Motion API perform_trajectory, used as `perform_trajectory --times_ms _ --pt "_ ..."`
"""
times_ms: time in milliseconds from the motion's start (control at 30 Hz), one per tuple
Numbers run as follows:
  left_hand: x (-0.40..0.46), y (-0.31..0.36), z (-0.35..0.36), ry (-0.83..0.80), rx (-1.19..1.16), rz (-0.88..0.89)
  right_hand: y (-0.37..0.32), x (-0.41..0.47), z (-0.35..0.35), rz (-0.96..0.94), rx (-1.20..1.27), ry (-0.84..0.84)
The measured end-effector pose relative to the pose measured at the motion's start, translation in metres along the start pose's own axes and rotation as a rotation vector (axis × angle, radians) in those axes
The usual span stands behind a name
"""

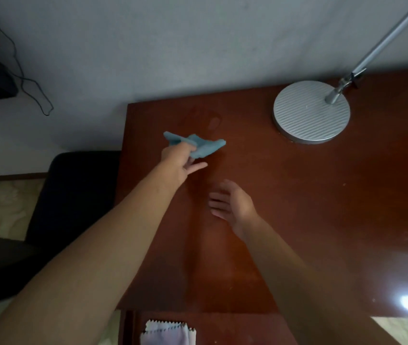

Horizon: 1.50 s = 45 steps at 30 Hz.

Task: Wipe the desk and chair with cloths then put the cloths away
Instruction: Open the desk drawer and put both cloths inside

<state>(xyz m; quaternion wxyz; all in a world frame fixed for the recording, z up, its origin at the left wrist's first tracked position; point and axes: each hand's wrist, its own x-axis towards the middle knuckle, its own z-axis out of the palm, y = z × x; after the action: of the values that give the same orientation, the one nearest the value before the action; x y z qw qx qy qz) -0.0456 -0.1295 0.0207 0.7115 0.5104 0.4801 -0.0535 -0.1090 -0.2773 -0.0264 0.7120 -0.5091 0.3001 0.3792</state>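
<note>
My left hand point(179, 163) pinches a crumpled light-blue cloth point(199, 145) just above the far-left part of the reddish-brown desk point(297, 195). Its lower fingers stick out straight below the cloth. My right hand point(230, 204) hovers over the desk's middle, fingers relaxed and pointing left, holding nothing. A second, pale white-lilac cloth point(167, 332) with a zigzag edge lies in an open drawer point(223, 327) below the desk's front edge. The dark chair point(73, 195) stands to the left of the desk.
A silver lamp base point(311, 112) with a slanted pole point(384, 46) stands at the desk's far right. The wall runs behind the desk. A dark object with a black cable point(31, 88) sits at the far left. Patterned floor shows beside the chair.
</note>
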Motion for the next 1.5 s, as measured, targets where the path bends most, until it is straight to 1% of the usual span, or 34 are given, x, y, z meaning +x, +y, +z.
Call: perform_trajectory --times_ms 33,100,200,233,300,367,400,500,567,700,833,933,967,1000,1067,1100,1133,1167,1200,1267,1300,1333,1400,1500 --pt "-0.014 -0.006 -0.002 -0.039 -0.034 -0.018 0.003 -0.001 0.002 0.036 0.108 -0.027" --pt "-0.046 -0.021 -0.016 -0.061 -0.058 -0.051 0.014 -0.011 0.006 0.096 0.289 -0.074" --pt "-0.092 -0.046 -0.048 -0.100 -0.007 -0.097 0.033 -0.026 0.003 0.122 0.507 -0.136" --pt "-0.108 -0.057 -0.062 -0.127 0.037 -0.101 0.038 -0.034 0.000 0.116 0.546 -0.151" --pt "-0.133 -0.076 -0.090 -0.178 0.154 -0.089 0.048 -0.047 -0.009 0.118 0.541 -0.192" --pt "-0.156 -0.101 -0.123 -0.233 0.233 -0.067 0.068 -0.070 -0.016 0.103 0.424 -0.231" --pt "-0.161 -0.113 -0.136 -0.234 0.247 -0.061 0.078 -0.079 -0.020 0.087 0.311 -0.229" --pt "-0.173 -0.159 -0.175 -0.166 0.276 -0.028 0.124 -0.108 -0.031 0.011 -0.015 -0.157" --pt "-0.175 -0.190 -0.192 -0.165 0.284 -0.029 0.155 -0.123 -0.041 -0.041 -0.110 -0.092" --pt "-0.182 -0.261 -0.219 -0.243 0.320 -0.069 0.221 -0.149 -0.063 -0.071 -0.377 0.060" --pt "-0.184 -0.307 -0.231 -0.342 0.512 -0.097 0.251 -0.165 -0.086 -0.098 -0.526 0.160" --pt "-0.183 -0.324 -0.233 -0.349 0.604 -0.152 0.263 -0.167 -0.099 -0.146 -0.664 0.200" --pt "-0.186 -0.325 -0.234 -0.347 0.677 -0.161 0.265 -0.166 -0.103 -0.146 -0.740 0.209" --pt "-0.190 -0.327 -0.234 -0.353 0.805 -0.164 0.268 -0.164 -0.106 -0.132 -0.835 0.212" --pt "-0.195 -0.333 -0.238 -0.396 1.148 -0.118 0.272 -0.165 -0.111 -0.047 -1.115 0.224" --pt "-0.198 -0.336 -0.240 -0.407 1.295 -0.067 0.275 -0.166 -0.114 0.002 -1.267 0.235" --pt "-0.201 -0.340 -0.242 -0.416 1.392 -0.015 0.280 -0.168 -0.117 0.035 -1.381 0.226" --pt "-0.203 -0.342 -0.242 -0.439 1.440 0.017 0.284 -0.169 -0.120 0.051 -1.447 0.181" --pt "-0.205 -0.344 -0.242 -0.477 1.468 0.023 0.289 -0.172 -0.122 0.057 -1.478 0.097" --pt "-0.208 -0.346 -0.244 -0.571 1.526 0.035 0.295 -0.178 -0.123 0.086 -1.440 -0.101" --pt "-0.208 -0.348 -0.246 -0.604 1.569 0.074 0.298 -0.181 -0.124 0.091 -1.447 -0.170" --pt "-0.209 -0.348 -0.247 -0.612 1.609 0.135 0.300 -0.183 -0.125 0.072 -1.500 -0.206" --pt "-0.212 -0.348 -0.248 -0.611 1.658 0.248 0.304 -0.184 -0.125 -0.004 -1.663 -0.202" --pt "-0.218 -0.347 -0.245 -0.645 1.716 0.342 0.303 -0.185 -0.123 -0.136 -1.794 -0.223"
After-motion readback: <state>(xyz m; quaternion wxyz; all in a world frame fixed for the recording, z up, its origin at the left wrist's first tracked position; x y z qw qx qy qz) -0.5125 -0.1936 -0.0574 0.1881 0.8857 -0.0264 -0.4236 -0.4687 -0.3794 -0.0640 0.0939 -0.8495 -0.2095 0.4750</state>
